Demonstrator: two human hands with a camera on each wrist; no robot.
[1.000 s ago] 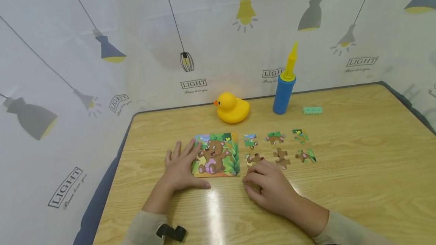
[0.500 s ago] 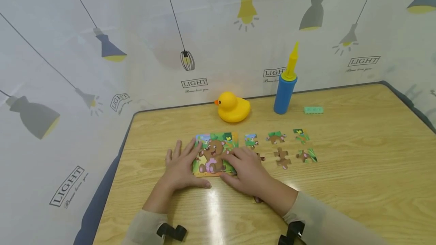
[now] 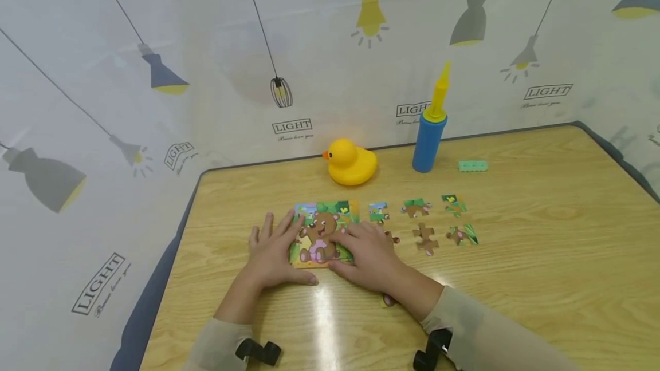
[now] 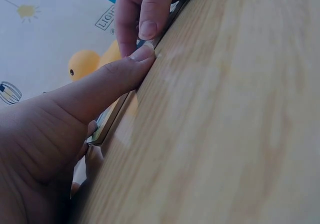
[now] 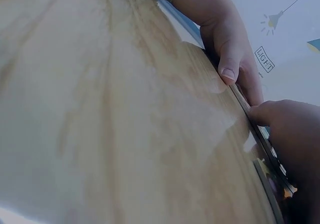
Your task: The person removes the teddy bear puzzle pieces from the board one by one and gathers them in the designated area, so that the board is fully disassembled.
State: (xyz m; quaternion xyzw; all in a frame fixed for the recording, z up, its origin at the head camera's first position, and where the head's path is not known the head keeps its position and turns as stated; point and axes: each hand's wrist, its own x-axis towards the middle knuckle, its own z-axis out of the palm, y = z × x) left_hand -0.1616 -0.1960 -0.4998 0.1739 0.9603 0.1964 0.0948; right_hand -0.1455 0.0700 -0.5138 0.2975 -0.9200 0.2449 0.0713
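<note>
A bear picture puzzle point(image 3: 319, 239) lies flat on the wooden table in the head view. My left hand point(image 3: 275, 253), fingers spread, rests over its left edge, with the thumb along the near side. My right hand point(image 3: 368, 256) lies over the puzzle's right part, fingertips on the picture and thumb near the front edge. The left wrist view shows my left thumb point(image 4: 117, 76) beside the board's edge and my right hand point(image 4: 145, 13) beyond. Loose puzzle pieces point(image 3: 425, 239) lie to the right; one piece point(image 3: 388, 300) shows partly under my right wrist.
A yellow rubber duck point(image 3: 353, 162) sits behind the puzzle. To its right stand a blue and yellow hand pump point(image 3: 429, 139) and a small green block point(image 3: 472, 166). A fabric printed with lamps hangs behind the table point(image 3: 541, 199).
My right hand has moved left from beside the loose pieces onto the puzzle's right part, its fingers less curled. It stays there over the last half second. My left hand stays put.
</note>
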